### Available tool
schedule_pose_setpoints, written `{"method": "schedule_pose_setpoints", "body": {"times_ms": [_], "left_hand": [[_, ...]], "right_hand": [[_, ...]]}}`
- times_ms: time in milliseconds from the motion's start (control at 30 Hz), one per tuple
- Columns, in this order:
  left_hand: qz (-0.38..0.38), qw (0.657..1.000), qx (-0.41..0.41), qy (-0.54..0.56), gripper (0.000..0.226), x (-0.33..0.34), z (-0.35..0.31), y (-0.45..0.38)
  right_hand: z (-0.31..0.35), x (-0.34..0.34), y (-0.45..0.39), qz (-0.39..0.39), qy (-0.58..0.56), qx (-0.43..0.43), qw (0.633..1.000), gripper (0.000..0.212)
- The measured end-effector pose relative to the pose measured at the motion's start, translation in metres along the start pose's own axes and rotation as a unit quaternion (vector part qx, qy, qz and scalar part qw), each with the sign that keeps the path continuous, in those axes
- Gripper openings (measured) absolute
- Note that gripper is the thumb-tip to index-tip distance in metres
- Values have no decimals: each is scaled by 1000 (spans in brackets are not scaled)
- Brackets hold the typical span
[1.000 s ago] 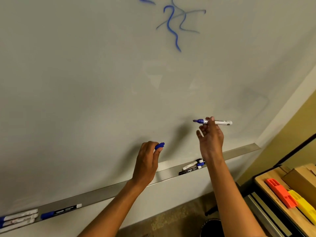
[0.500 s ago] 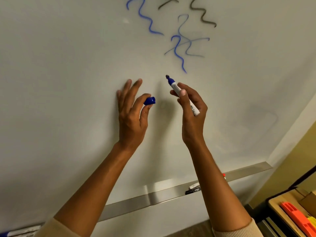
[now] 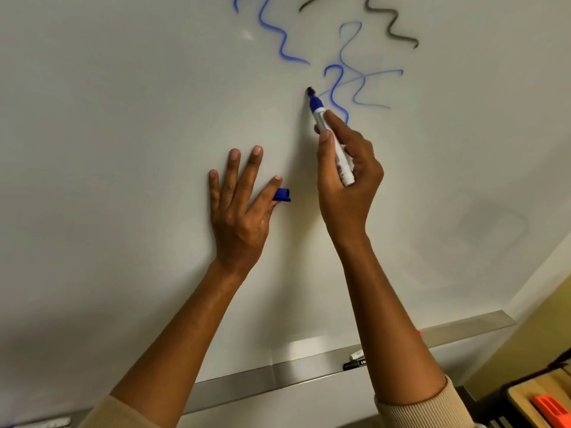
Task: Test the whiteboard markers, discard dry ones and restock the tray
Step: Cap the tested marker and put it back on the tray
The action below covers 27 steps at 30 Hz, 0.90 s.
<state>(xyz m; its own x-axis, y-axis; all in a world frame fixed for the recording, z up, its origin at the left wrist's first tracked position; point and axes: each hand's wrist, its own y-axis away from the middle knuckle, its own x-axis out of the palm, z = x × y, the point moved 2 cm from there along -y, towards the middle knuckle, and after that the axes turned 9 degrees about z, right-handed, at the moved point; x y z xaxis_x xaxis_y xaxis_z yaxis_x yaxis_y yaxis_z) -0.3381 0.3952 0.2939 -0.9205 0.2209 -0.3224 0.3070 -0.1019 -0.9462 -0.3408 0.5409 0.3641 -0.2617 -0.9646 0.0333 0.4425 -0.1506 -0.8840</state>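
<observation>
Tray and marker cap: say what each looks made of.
The tray looks like brushed metal: grey, with a soft white glare and a straight folded lip. The cap, pinched in the left hand, looks like moulded blue plastic, smooth and evenly coloured; neither is certain.

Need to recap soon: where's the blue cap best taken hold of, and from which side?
Take the blue cap by its free right end, coming from the right. The left hand pinches its left end between thumb and forefinger against the whiteboard, so only the right end sticks out clear.
</observation>
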Motion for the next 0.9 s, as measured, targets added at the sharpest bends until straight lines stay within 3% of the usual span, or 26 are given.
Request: {"method": "schedule_pose_setpoints", "body": {"times_ms": [167,367,633,800,900], "left_hand": [[-4,1000,2,-10,30,1,1,0],[17,1000,-12,11,28,-5,-3,0],[78,979,-52,182,24,-23,-20,27],[109,952,-93,270,27,-27,-37,68],[147,936,-103,301,31,-25,-47,88]], "right_hand": [[-12,-5,21,24,28,-14,999,27],[-25,-22,48,28,15,43,999,27],[-30,-62,81,76,-148,216,962,19],[-29,-76,116,107,-241,272,925,38],[-30,-82,134,132,-227,291,920,42]]}}
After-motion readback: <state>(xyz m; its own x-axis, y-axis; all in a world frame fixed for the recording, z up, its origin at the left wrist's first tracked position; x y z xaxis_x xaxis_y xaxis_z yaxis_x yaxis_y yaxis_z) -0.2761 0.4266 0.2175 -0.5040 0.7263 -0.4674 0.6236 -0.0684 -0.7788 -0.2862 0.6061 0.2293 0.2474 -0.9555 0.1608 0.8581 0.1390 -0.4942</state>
